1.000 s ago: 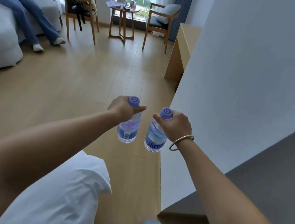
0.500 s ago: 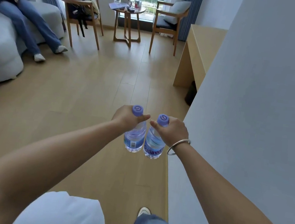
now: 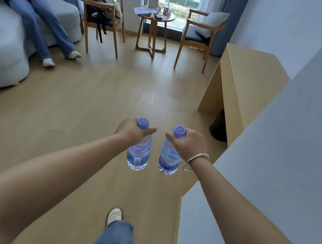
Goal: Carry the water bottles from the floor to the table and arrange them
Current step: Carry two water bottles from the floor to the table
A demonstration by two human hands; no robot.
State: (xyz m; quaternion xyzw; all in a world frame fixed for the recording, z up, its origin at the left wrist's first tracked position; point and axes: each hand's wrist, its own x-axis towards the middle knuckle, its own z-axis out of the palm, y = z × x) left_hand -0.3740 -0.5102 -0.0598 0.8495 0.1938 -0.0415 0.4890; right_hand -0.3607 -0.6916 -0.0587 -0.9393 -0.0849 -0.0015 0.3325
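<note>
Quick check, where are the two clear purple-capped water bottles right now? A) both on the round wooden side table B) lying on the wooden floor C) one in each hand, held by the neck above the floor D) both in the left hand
C: the left hand grips one clear purple-capped water bottle at its neck, the right hand grips the other, both hanging above the wooden floor.

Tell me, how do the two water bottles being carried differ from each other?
The left bottle turns a barcode panel toward the camera; the right bottle shows blue lettering. The left bottle hangs from the left hand, whose wrist is bare; the right hangs from the right hand, whose wrist bears a silver bangle. Both are clear, purple-capped, roughly upright, gripped at the neck, apart, above the wooden floor.
</note>
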